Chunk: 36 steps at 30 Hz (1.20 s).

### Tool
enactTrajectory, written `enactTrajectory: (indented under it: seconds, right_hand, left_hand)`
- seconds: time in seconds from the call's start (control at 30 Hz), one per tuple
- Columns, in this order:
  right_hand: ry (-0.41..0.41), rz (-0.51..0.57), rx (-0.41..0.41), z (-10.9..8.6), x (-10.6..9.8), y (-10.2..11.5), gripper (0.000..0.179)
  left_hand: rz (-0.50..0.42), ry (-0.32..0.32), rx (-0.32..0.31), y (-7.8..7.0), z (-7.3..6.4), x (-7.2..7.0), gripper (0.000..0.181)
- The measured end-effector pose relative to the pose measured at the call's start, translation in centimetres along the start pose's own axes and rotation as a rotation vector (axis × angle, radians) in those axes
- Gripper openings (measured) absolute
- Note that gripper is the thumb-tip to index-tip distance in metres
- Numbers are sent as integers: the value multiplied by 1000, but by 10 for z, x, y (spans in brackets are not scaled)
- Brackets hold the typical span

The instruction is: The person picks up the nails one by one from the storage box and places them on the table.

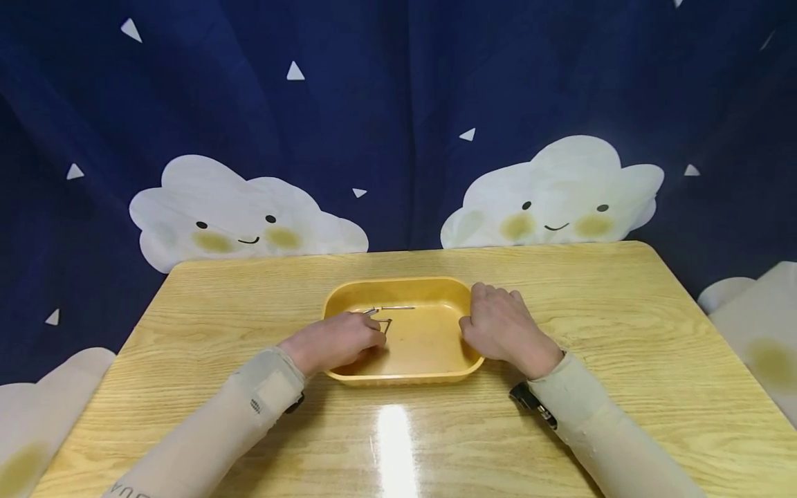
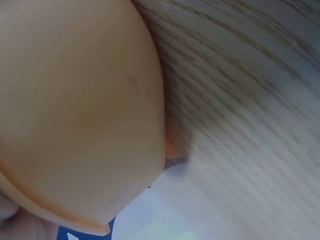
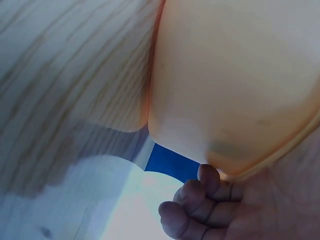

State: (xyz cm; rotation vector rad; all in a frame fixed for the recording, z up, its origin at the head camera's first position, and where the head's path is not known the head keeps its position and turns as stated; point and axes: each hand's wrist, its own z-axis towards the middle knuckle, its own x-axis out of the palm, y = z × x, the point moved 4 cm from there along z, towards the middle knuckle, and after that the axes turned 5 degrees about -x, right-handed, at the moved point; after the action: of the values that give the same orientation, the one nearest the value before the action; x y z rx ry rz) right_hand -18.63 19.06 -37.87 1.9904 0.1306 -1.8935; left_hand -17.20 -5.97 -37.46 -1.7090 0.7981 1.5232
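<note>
A shallow yellow plastic tray [image 1: 429,379] with rounded corners stands on the table. My right hand [image 1: 503,325] grips its right rim, thumb on the inside and fingers outside; those fingers [image 3: 190,210] show beside the tray wall [image 3: 225,85] in the right wrist view. Over the left rim reaches my left hand [image 1: 342,339], its fingers curled down inside the tray. Close by its fingertips lie a thin bent metal piece [image 1: 389,322] and a short shiny metal piece [image 1: 371,311]. A slim straight metal rod [image 1: 398,308] lies farther back. Whether the left fingers hold anything I cannot tell.
The wood-grain table [image 1: 591,297] extends around the tray on all sides. Behind it hangs a dark blue curtain [image 1: 398,124] printed with white clouds and triangles. Light glares off the table [image 1: 398,449] in front of the tray.
</note>
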Motion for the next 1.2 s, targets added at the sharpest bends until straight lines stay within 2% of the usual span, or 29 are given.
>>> enactTrajectory:
  seconds: [0.13, 0.33, 0.87, 1.2]
  right_hand:
    - [-9, -7, -3, 0, 1, 0, 21]
    - [-14, -13, -7, 0, 1, 1, 21]
    - [-22, -16, -13, 0, 0, 1, 21]
    - [-37, -28, -16, -1, 0, 1, 22]
  left_hand:
    - [43, -44, 36, 0, -1, 1, 18]
    - [91, -71, 55, -1, -1, 1, 17]
    - [97, -80, 72, -2, -1, 0, 17]
    - [213, -55, 73, -7, -1, -4, 14]
